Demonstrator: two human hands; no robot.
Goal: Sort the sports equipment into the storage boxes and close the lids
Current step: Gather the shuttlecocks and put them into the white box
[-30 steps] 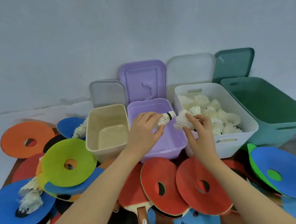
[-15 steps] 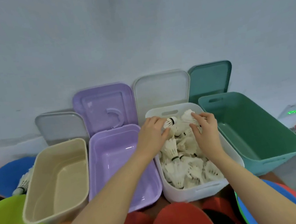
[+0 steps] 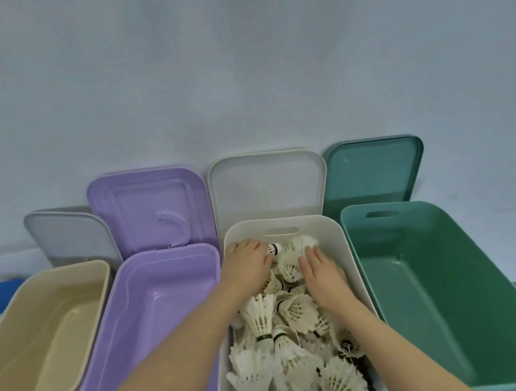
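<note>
We find the shuttlecocks point(image 3: 294, 341) heaped in the white box point(image 3: 352, 268), lower centre of the frame. At the far end of that box, our left hand point(image 3: 247, 268) pinches a shuttlecock point(image 3: 274, 249) by its cork, fingers curled round it. Our right hand point(image 3: 320, 271) lies on top of the pile with fingers point(image 3: 310, 255) straight and relaxed, holding nothing that we can see.

A second ago both hands carried shuttlecocks above the purple box, with discs and paddles in view below; now both hands are down inside the white box and the right one has let its shuttlecock go. We judge that this pair is nearly delivered, and only the left one's release remains.

We count four boxes in a row: beige point(image 3: 41, 329) at lower left, purple point(image 3: 155, 320), white, and green point(image 3: 452, 302) at lower right. Four lids lean on the wall behind them: grey point(image 3: 70, 237), purple point(image 3: 149, 206), white point(image 3: 268, 187), green point(image 3: 372, 173). None is closed yet. The beige, purple and green boxes show bare bottoms. The shuttlecocks are too tangled to count exactly; well over a dozen.
</note>
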